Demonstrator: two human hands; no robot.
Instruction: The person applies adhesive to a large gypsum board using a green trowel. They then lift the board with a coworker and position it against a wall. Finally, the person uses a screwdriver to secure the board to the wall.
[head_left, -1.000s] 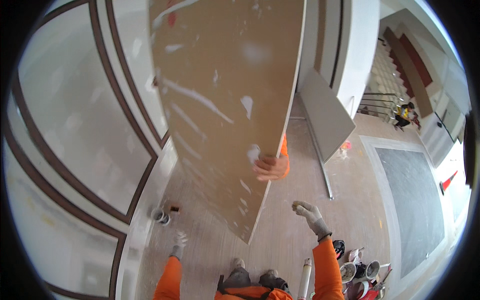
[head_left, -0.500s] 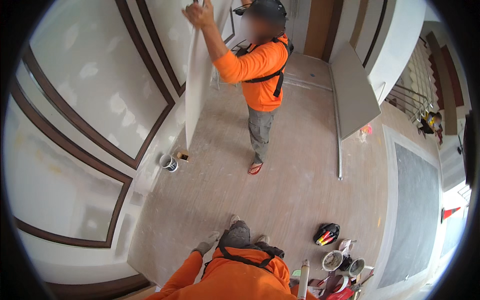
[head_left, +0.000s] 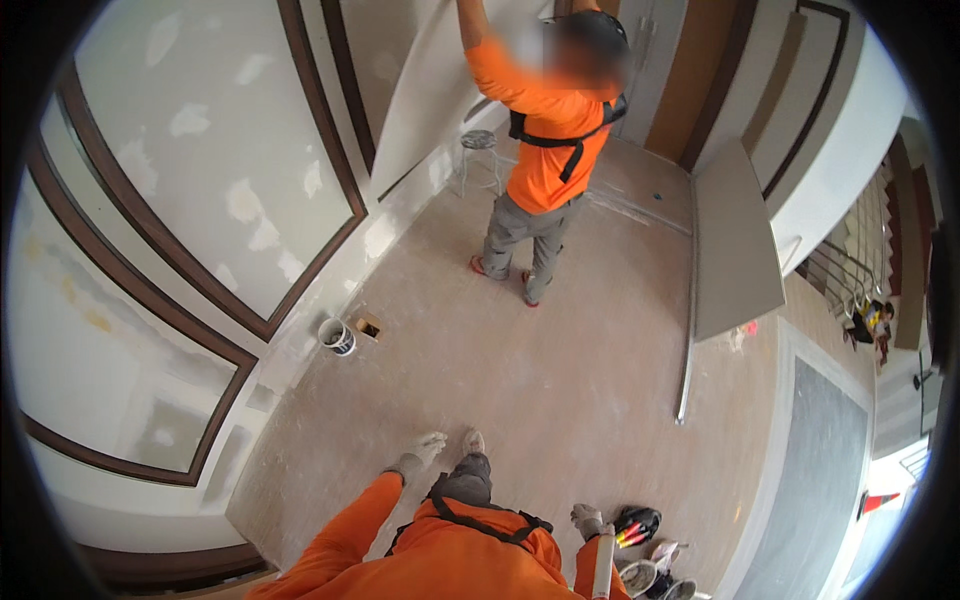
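At the far edge, the co-worker's (head_left: 555,130) raised forearms run out of view, so you can't see their grip; the pale panel (head_left: 432,95) stands upright beside the left wall, its top also cut off. Your left hand (head_left: 420,456), gloved, has its fingers extended and holds nothing. Your right hand (head_left: 588,521), gloved too, is just beside the black bag (head_left: 636,524) on the floor (head_left: 480,370); a pale tube (head_left: 603,568) crosses your right sleeve, and you can't tell whether that hand grips anything. The near tubs (head_left: 638,575) are partly cut off. Dark printing on the white pail (head_left: 338,337) is too small to read. Half a second ago your right hand was out of sight; now it shows, and the co-worker's both feet do too.
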